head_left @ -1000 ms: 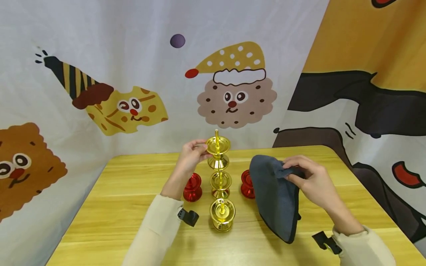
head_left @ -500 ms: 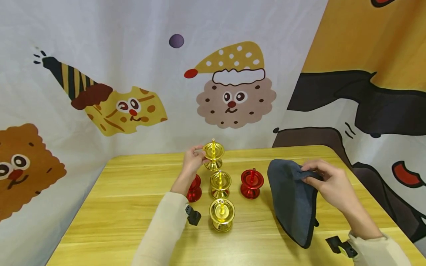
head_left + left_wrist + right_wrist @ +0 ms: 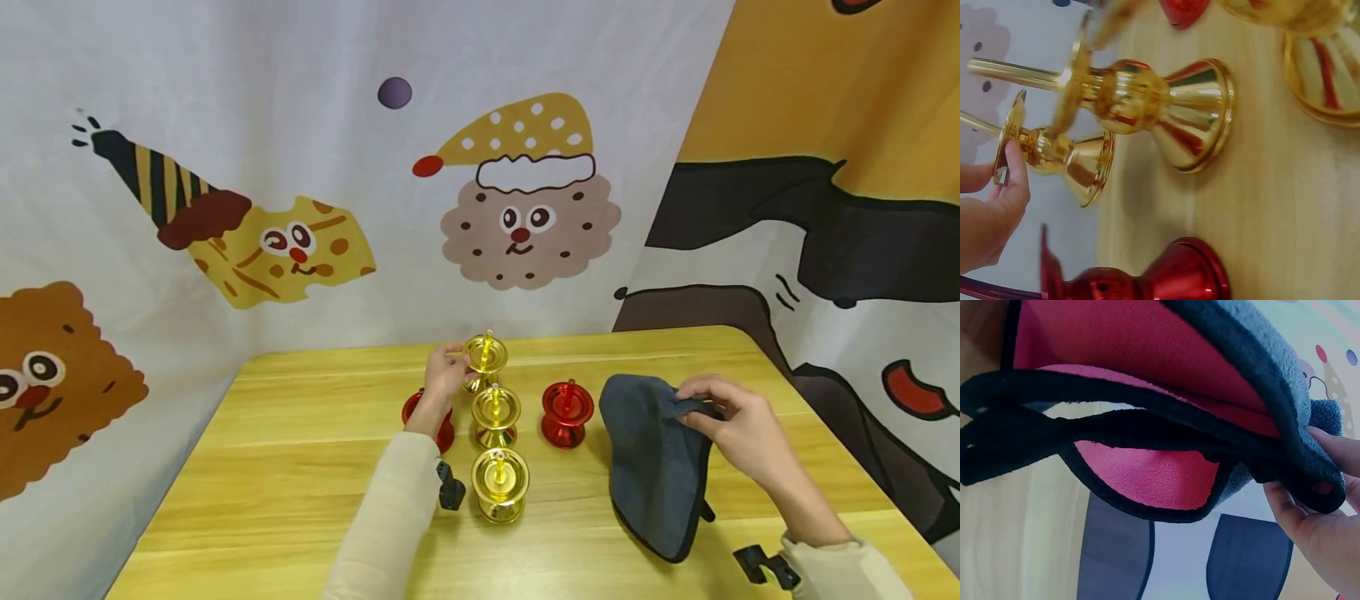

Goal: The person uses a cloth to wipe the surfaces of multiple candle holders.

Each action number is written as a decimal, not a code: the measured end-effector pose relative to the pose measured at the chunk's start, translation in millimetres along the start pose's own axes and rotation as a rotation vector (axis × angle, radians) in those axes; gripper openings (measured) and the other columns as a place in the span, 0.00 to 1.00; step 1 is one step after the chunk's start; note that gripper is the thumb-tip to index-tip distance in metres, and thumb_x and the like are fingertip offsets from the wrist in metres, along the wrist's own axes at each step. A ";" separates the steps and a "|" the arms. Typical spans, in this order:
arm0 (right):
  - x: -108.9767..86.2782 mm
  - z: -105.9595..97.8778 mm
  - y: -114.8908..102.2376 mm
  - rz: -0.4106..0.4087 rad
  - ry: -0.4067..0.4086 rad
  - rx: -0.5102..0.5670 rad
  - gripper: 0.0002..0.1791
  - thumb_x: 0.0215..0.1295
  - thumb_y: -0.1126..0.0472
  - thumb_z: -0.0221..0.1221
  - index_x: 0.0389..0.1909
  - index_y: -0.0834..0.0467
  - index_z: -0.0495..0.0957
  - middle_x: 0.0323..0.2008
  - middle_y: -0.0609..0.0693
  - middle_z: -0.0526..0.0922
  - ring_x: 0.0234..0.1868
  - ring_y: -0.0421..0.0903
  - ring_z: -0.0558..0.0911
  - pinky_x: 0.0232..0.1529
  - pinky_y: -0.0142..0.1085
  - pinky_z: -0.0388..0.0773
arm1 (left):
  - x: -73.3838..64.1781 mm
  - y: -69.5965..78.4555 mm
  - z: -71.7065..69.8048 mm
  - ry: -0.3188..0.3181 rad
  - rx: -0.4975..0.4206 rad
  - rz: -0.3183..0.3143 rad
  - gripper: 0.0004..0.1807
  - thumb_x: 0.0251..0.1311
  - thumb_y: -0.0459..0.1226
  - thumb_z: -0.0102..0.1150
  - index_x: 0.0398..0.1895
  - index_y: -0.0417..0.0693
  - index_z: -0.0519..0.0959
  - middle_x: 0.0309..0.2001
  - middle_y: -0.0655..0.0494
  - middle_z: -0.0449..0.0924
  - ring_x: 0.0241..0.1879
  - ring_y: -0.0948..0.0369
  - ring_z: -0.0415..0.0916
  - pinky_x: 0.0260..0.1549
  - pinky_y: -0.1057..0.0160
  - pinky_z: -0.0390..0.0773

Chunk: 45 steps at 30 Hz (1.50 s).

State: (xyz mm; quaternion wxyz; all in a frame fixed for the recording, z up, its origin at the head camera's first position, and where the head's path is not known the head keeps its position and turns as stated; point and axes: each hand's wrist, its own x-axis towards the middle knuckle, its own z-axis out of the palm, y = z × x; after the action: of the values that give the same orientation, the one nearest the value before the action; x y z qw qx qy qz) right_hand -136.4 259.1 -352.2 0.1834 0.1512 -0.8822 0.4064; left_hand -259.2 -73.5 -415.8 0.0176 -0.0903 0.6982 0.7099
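My left hand [image 3: 444,377] pinches the rim of the farthest gold candle holder [image 3: 487,353], near the table's back edge; its spike leans slightly right in the head view. In the left wrist view, thumb and fingers [image 3: 1015,169] close on the dish edge of that holder. Two more gold candle holders, a middle one [image 3: 496,410] and a near one [image 3: 501,485], stand upright in line in front of it. At the right, my right hand [image 3: 738,421] pinches a grey cloth [image 3: 652,467] by its gathered top. The right wrist view shows its pink inside [image 3: 1147,478] and black edging.
One red candle holder [image 3: 567,414] stands between the gold row and the cloth. Another red candle holder [image 3: 447,435] is partly hidden behind my left wrist. A printed curtain [image 3: 315,150] hangs right behind the wooden table [image 3: 270,483].
The far gold holder has come down and toward me with my left hand. My right hand has carried the grey cloth rightward, uncovering the right red holder.
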 end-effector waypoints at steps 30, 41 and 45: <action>-0.1 5.7 4.8 0.004 -0.048 -0.007 0.16 0.45 0.82 0.61 0.35 0.63 0.78 0.34 0.44 0.78 0.35 0.29 0.74 0.34 0.19 0.73 | 54.3 -69.9 -2.3 -0.174 0.140 0.125 0.27 0.60 0.24 0.44 0.64 0.31 0.57 0.50 0.36 0.72 0.45 0.54 0.74 0.38 0.60 0.78; -0.8 5.9 7.1 0.019 -0.062 -0.024 0.16 0.45 0.81 0.61 0.35 0.63 0.78 0.34 0.46 0.78 0.36 0.28 0.74 0.34 0.19 0.73 | -14.9 40.3 -20.7 -0.130 0.343 0.053 0.25 0.65 0.28 0.43 0.64 0.30 0.57 0.60 0.35 0.63 0.60 0.45 0.61 0.57 0.53 0.65; -0.6 4.5 7.2 0.022 -0.060 -0.026 0.16 0.45 0.81 0.62 0.35 0.63 0.78 0.34 0.47 0.78 0.35 0.29 0.74 0.33 0.20 0.73 | -23.4 58.3 -50.3 -0.196 0.265 0.064 0.23 0.67 0.28 0.41 0.64 0.30 0.57 0.60 0.35 0.61 0.60 0.45 0.60 0.58 0.51 0.64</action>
State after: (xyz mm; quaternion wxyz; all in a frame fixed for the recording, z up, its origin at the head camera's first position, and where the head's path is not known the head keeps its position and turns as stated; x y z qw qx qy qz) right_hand -139.7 260.2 -360.0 0.1545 0.1511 -0.8942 0.3920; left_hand -239.8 -122.6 -355.0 0.0744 0.0048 0.7834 0.6171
